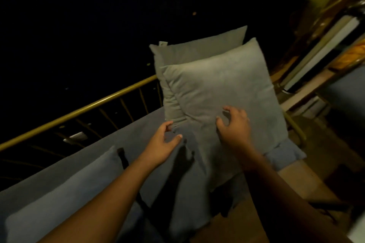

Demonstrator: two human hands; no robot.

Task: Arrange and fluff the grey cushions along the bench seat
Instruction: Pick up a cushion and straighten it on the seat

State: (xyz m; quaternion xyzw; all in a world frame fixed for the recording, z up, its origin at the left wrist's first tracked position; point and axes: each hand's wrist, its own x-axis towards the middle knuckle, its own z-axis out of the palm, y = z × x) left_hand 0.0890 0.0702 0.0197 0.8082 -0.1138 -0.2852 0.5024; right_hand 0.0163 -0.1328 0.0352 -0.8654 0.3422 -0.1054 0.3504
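Note:
Two grey cushions stand upright at the far end of the bench seat (126,144). The front cushion (221,89) leans against the rear cushion (193,51), which shows above and to its left. My right hand (235,126) hovers with curled, spread fingers just over the front cushion's lower part, holding nothing. My left hand (164,144) is open beside that cushion's lower left corner, thumb and fingers apart, over the seat. A darker blue-grey cushion (59,193) lies on the seat at the near left.
A brass-coloured railing (79,112) with thin bars runs behind the bench, darkness beyond it. A wooden ledge (308,89) and a light panel (324,49) stand at the right. Brown floor (308,187) lies in front of the bench.

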